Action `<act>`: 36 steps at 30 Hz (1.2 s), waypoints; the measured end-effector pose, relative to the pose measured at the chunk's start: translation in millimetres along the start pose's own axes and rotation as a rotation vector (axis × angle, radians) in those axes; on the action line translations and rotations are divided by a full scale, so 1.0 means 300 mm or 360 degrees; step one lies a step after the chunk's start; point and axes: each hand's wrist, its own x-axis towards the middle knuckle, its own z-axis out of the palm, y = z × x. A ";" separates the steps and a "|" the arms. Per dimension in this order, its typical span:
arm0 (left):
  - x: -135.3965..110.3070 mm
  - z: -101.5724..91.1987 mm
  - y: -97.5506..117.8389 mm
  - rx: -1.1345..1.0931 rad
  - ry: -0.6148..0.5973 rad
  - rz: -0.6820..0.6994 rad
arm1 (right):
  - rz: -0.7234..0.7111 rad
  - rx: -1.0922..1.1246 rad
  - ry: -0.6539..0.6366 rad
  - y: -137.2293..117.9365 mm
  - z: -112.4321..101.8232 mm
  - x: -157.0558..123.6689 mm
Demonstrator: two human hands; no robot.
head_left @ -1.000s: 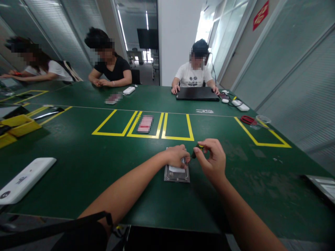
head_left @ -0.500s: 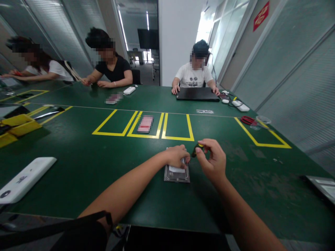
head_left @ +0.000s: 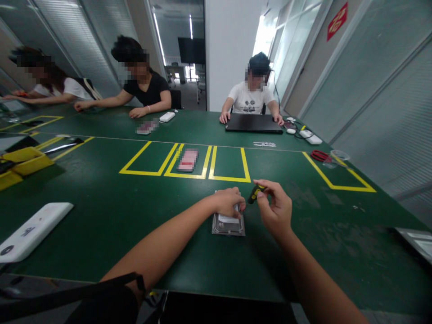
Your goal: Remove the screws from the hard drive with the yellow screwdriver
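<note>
A silver hard drive [head_left: 228, 227] lies flat on the green table in front of me, its near end showing. My left hand [head_left: 230, 201] covers its far part, with fingers curled down over the right edge and gripping there. Just right of the drive, my right hand [head_left: 276, 204] pinches a screwdriver [head_left: 255, 193] by its short black and yellow handle, between thumb and fingers. The handle slants down towards my left fingertips. Its shaft and tip cannot be made out.
Yellow tape boxes mark the table; one holds a pink phone-like object [head_left: 188, 160]. Yellow bins [head_left: 29, 162] and a white device [head_left: 35, 231] lie left. Red-handled pliers [head_left: 320, 156] lie right, a metal-framed object [head_left: 416, 238] at the right edge. Several people sit opposite, one holding a black laptop [head_left: 254, 123].
The screwdriver handle has turned slightly in my right fingers, showing more yellow marking. My left hand stays on the drive. Across the table, the person in black has stretched an arm leftward.
</note>
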 end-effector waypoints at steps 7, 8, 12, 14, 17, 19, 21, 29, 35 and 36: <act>0.010 0.010 -0.009 -0.0010 0.0012 0.0003 | -0.0150 -0.0049 0.0048 -0.015 0.003 0.017; 0.010 0.012 -0.010 -0.0022 0.0019 0.0000 | -0.0163 -0.0082 0.0069 -0.017 0.004 0.021; 0.006 0.010 -0.010 -0.0019 0.0024 0.0006 | -0.0109 -0.0089 0.0061 -0.016 0.002 0.019; 0.002 0.007 -0.007 -0.0008 0.0014 0.0010 | -0.0065 -0.0048 0.0035 -0.012 -0.001 0.013; 0.000 0.005 -0.006 -0.0008 0.0018 0.0013 | -0.0077 0.0033 -0.0005 -0.011 -0.004 0.007; 0.000 0.005 -0.006 -0.0009 0.0019 0.0016 | -0.0101 0.0084 -0.0012 -0.013 -0.004 0.008; 0.002 0.006 -0.006 -0.0006 0.0016 0.0017 | -0.0105 0.0094 -0.0010 -0.015 -0.004 0.011; 0.002 0.006 -0.004 -0.0034 0.0019 -0.0003 | -0.0133 -0.0056 0.0042 -0.021 -0.006 0.020; 0.006 0.010 -0.007 -0.0019 0.0020 0.0015 | -0.0123 0.0040 0.0005 -0.024 -0.005 0.018; 0.007 0.011 -0.009 -0.0017 0.0022 0.0013 | -0.0120 0.0022 0.0004 -0.023 -0.004 0.018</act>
